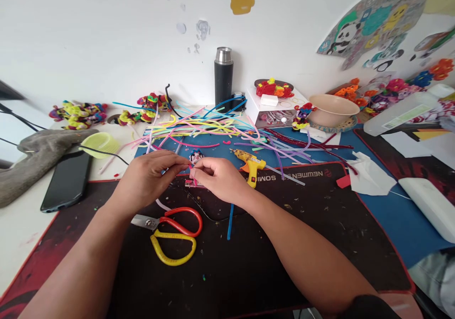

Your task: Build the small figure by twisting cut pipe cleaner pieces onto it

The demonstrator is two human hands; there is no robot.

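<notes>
One pair of scissors with a red and a yellow handle loop (172,223) lies nearest on a black desk mat edged in red (249,267), which is sprinkled with tiny scraps. A short blue fuzzy stem (230,222) lies to its right.

Just beyond, the left hand (151,177) and the right hand (221,179) meet above the mat, thumbs and fingers pinched together on a slim pink strip (190,166). The strip sits between the two sets of fingertips, partly hidden by them. Directly behind it is a small figure with a blue, black and white head (196,156).

To the right of the hands lies a yellow glue gun (253,167). On the left, a black smartphone (67,179) rests near a lime-green plastic bowl (100,146); its contents cannot be made out.

Farther back, a loose heap of pastel fuzzy stems (199,128) spreads over a blue surface. Behind the heap stand a black flask with a steel cap (223,84), a white box (256,105) with small shiny items inside its front, and a round beige bowl (332,113). On the box, a brown dish holds red and yellow fuzzy pieces (273,89).

Last comes a white wall (106,34), decorated with animal stickers at right.
</notes>
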